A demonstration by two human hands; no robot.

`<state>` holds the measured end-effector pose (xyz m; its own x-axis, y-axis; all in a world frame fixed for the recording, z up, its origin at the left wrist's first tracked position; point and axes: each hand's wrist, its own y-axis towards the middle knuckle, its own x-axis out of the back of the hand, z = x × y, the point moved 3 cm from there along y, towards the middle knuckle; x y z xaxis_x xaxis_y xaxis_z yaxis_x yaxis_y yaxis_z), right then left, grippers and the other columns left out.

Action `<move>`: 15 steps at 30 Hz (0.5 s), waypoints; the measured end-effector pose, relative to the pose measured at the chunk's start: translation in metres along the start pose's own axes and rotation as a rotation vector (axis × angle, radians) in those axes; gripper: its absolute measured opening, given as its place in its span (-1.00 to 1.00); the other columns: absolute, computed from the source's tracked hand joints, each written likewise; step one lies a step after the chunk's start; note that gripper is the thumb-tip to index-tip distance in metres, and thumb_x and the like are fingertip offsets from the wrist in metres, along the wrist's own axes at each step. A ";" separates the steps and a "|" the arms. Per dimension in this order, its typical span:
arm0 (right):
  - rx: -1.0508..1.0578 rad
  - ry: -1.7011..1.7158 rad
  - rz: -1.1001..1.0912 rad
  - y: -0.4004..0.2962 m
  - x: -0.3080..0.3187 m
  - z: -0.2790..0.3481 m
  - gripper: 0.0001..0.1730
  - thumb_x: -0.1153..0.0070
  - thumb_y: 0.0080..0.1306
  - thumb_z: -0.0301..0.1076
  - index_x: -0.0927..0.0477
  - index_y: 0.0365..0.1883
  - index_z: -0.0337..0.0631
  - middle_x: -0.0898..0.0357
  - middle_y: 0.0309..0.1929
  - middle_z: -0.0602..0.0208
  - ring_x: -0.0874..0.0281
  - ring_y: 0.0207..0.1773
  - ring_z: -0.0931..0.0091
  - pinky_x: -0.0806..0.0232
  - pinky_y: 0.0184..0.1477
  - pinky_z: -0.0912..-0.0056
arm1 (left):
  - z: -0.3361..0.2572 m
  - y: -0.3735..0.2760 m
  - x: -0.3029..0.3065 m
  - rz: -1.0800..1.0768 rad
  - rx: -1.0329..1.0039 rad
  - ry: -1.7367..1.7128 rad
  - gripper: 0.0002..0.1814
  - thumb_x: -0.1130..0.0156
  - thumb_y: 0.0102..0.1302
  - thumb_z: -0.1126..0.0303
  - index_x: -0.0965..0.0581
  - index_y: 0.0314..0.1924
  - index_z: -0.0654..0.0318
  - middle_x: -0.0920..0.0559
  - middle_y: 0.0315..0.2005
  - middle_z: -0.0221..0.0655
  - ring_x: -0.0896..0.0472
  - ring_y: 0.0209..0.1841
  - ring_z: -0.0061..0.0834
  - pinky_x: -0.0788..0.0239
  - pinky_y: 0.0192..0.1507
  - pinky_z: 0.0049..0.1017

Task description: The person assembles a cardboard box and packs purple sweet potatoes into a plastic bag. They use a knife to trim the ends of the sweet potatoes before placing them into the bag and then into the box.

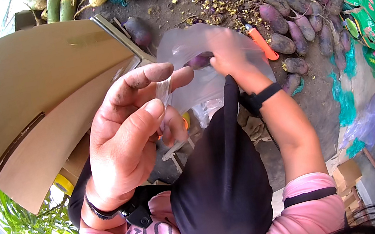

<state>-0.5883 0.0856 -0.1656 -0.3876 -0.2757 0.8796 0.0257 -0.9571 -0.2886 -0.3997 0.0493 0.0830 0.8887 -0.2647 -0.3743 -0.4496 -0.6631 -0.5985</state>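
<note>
My left hand (129, 127) is raised close to the camera, its fingers curled and soil on the skin. A gathered strip of the clear plastic bag (183, 48) runs between its thumb and fingers. The rest of the bag spreads away to the right, its mouth agape. My right hand (227, 51) is blurred by motion and lies at the bag's far side; its fingertips point into the opening, and whether they grip anything is unclear. Within the opening shows part of a purple-skinned radish (200, 61).
Many purple radishes (273, 19) lie on the soil-strewn ground at the upper right. Beside them is an orange-handled tool (263, 43). A large cardboard sheet (44, 74) rises on the left. Green printed sacks (363, 7) stand far right; green radishes (67, 4) lie upper left.
</note>
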 end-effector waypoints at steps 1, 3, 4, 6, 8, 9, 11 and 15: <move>-0.022 -0.024 -0.023 -0.004 0.002 -0.008 -0.34 -0.33 0.05 -0.38 -0.43 0.17 -0.19 -0.47 0.07 0.14 -0.37 0.16 0.17 -0.27 0.24 0.11 | 0.000 0.000 -0.001 -0.003 0.001 -0.009 -0.51 -0.09 0.41 0.37 -0.36 0.29 0.36 -0.48 0.17 0.31 -0.59 -0.44 -0.52 -0.35 -0.43 -0.62; -0.011 0.005 -0.119 -0.016 0.001 -0.028 -0.33 -0.26 0.10 -0.39 -0.40 0.23 -0.24 -0.46 0.12 0.09 -0.39 0.19 0.15 -0.27 0.25 0.09 | 0.000 0.000 -0.002 0.004 -0.014 0.000 -0.51 -0.10 0.41 0.37 -0.36 0.30 0.36 -0.47 0.17 0.31 -0.59 -0.45 -0.52 -0.35 -0.43 -0.62; -0.026 0.043 -0.178 -0.024 0.002 -0.035 -0.34 -0.23 0.11 -0.40 -0.40 0.23 -0.24 -0.46 0.13 0.09 -0.39 0.20 0.14 -0.27 0.25 0.08 | 0.000 0.000 -0.002 0.008 -0.023 0.009 -0.50 -0.10 0.40 0.36 -0.36 0.30 0.36 -0.47 0.17 0.31 -0.59 -0.45 -0.53 -0.35 -0.43 -0.62; -0.047 0.012 -0.221 -0.044 -0.013 -0.068 -0.35 -0.19 0.15 -0.40 -0.38 0.25 -0.25 -0.46 0.16 0.10 -0.39 0.25 0.15 -0.25 0.26 0.05 | 0.001 0.002 -0.004 0.027 -0.011 0.008 -0.50 -0.11 0.40 0.36 -0.36 0.30 0.37 -0.47 0.18 0.30 -0.59 -0.45 -0.53 -0.36 -0.43 -0.62; -0.209 -0.012 -0.227 -0.057 -0.010 -0.069 -0.33 -0.20 0.14 -0.39 -0.37 0.26 -0.24 -0.47 0.17 0.11 -0.39 0.25 0.15 -0.25 0.26 0.05 | 0.004 0.002 -0.001 0.025 0.002 0.010 -0.50 -0.11 0.40 0.36 -0.36 0.30 0.37 -0.47 0.18 0.29 -0.59 -0.45 -0.53 -0.37 -0.43 -0.61; -0.294 -0.030 -0.234 -0.065 -0.002 -0.068 -0.32 -0.20 0.14 -0.39 -0.37 0.27 -0.24 -0.47 0.17 0.12 -0.39 0.26 0.15 -0.25 0.26 0.04 | 0.004 0.001 0.000 0.038 0.013 0.013 -0.50 -0.11 0.40 0.36 -0.36 0.30 0.37 -0.47 0.18 0.29 -0.59 -0.45 -0.52 -0.38 -0.42 -0.61; -0.410 -0.113 -0.151 -0.069 0.009 -0.056 -0.30 -0.21 0.14 -0.38 -0.36 0.29 -0.22 -0.46 0.20 0.16 -0.38 0.28 0.18 -0.22 0.28 0.04 | 0.004 0.000 -0.001 0.040 0.002 0.008 -0.50 -0.10 0.41 0.37 -0.36 0.30 0.37 -0.47 0.19 0.30 -0.59 -0.45 -0.52 -0.39 -0.42 -0.61; -0.374 -0.257 -0.295 -0.074 0.009 -0.049 -0.38 -0.13 0.20 -0.39 -0.38 0.28 -0.19 -0.45 0.21 0.23 -0.34 0.30 0.23 -0.17 0.30 0.05 | -0.001 0.003 -0.003 0.015 -0.062 0.004 -0.51 -0.08 0.41 0.38 -0.35 0.30 0.40 -0.46 0.19 0.31 -0.61 -0.45 -0.50 -0.35 -0.47 -0.65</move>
<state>-0.6390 0.1580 -0.1547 -0.0894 -0.0577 0.9943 -0.3984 -0.9129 -0.0888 -0.4037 0.0472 0.0831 0.8825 -0.2772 -0.3800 -0.4562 -0.7011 -0.5479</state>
